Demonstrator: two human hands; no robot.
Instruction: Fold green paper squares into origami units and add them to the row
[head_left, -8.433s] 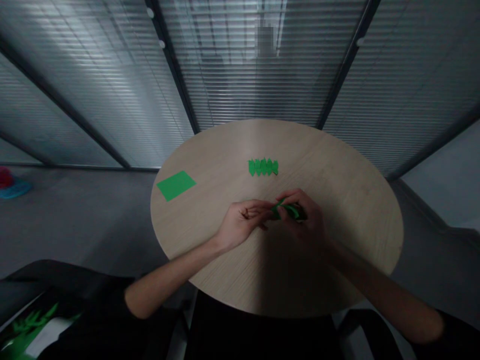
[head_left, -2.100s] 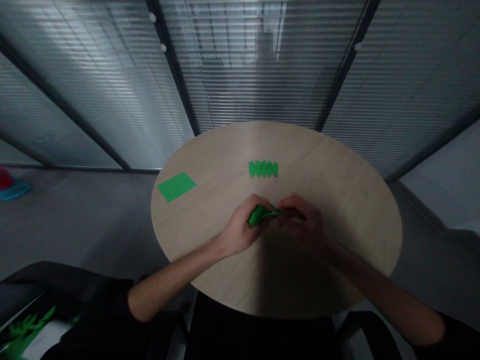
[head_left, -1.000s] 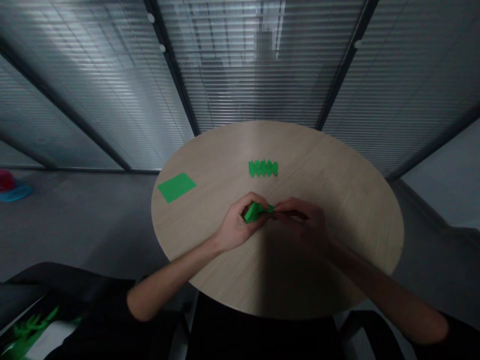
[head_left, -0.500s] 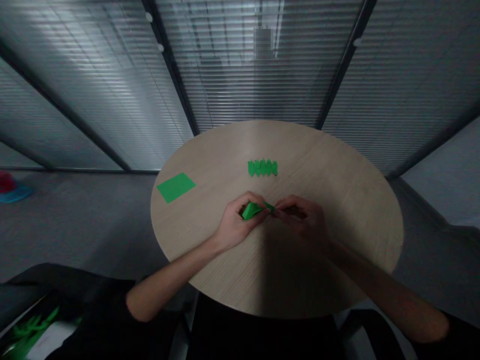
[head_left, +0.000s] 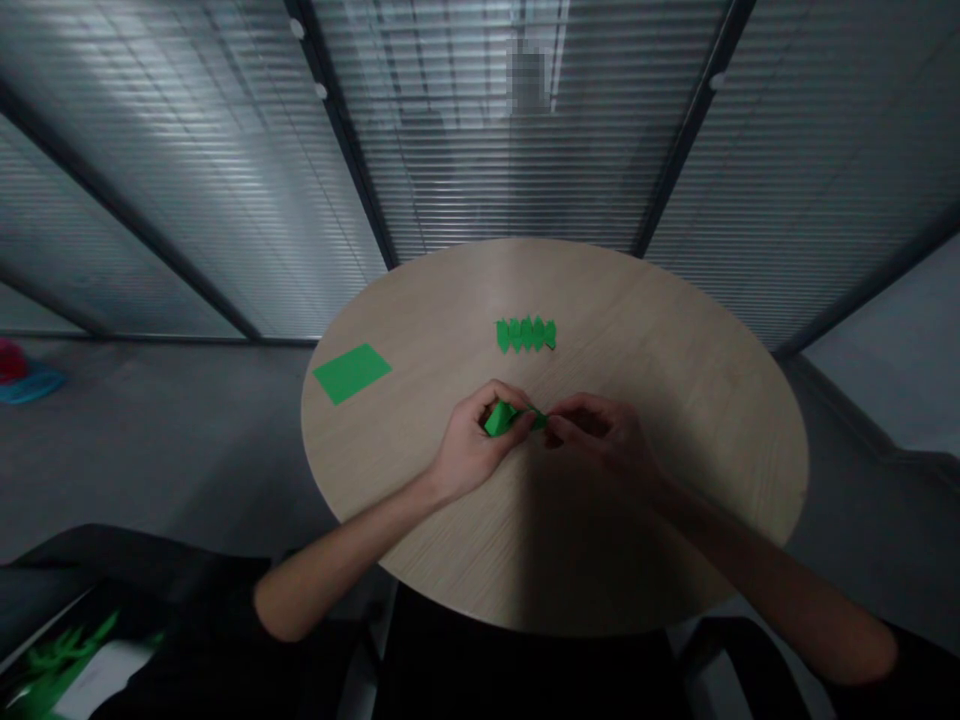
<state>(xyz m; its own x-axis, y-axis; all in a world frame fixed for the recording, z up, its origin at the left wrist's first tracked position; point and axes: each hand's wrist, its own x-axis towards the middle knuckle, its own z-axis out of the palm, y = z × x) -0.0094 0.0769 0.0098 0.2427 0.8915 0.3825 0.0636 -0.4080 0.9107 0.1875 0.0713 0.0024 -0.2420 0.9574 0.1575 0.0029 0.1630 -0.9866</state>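
Between my hands is a piece of folded green paper (head_left: 499, 418), held over the near middle of the round table (head_left: 450, 540). My left hand (head_left: 480, 440) is closed around its left part, with thumb and fingers pinching it. At its right tip, the thumb and fingertips of my right hand (head_left: 600, 430) pinch the paper. Part of the paper is hidden by my left fingers. Just beyond my hands, a row of several small folded green paper pieces (head_left: 526, 335) lies on the table. A flat green paper sheet (head_left: 352, 373) lies near the table's left edge.
A glass partition with blinds (head_left: 517, 180) stands behind the table. At the lower left, green items and a white object (head_left: 105, 680) rest beside a dark chair (head_left: 135, 550). Something red and blue (head_left: 26, 375) is on the floor at far left.
My right fingers have shifted slightly at the paper's right tip, and more green shows between the hands. My left hand keeps its hold almost unmoved.
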